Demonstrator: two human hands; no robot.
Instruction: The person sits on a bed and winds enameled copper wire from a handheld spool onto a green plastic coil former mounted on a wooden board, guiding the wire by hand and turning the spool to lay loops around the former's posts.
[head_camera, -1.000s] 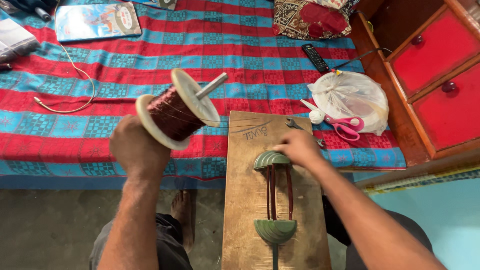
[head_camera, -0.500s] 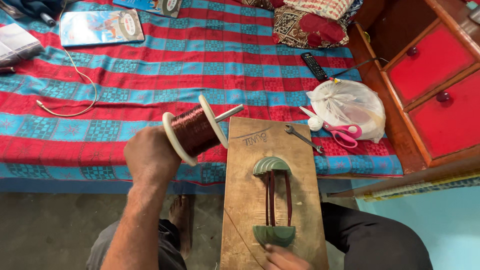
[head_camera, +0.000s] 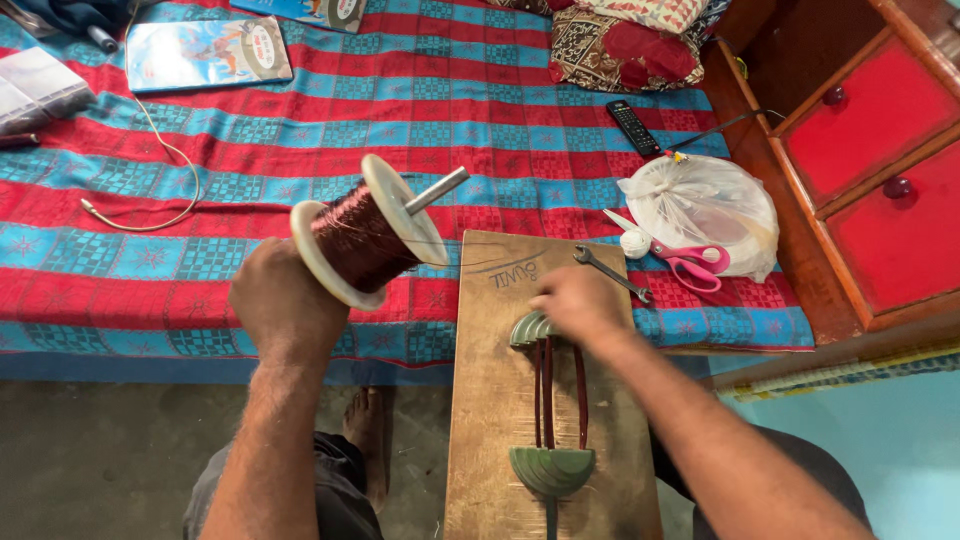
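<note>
My left hand (head_camera: 283, 308) grips a white spool of copper-brown wire (head_camera: 365, 240) by its lower axle and holds it tilted above the bed's edge. My right hand (head_camera: 578, 303) rests on the upper green half-round former (head_camera: 530, 329) of a winding jig on a wooden board (head_camera: 495, 420). Its fingers are closed, seemingly pinching the thin wire, which is too fine to make out. Dark red wire loops (head_camera: 558, 393) run down to the lower green former (head_camera: 551, 469).
A striped red and blue bedspread (head_camera: 200, 190) covers the bed. On it lie a spanner (head_camera: 612, 273), pink scissors (head_camera: 690, 261), a plastic bag (head_camera: 712, 205), a remote (head_camera: 633, 127), booklets (head_camera: 208, 50) and a white cord (head_camera: 150, 190). A red-drawered cabinet (head_camera: 880, 170) stands at right.
My right hand has gone from the upper former down to the lower one and back up. The spool has shifted right and up a little.
</note>
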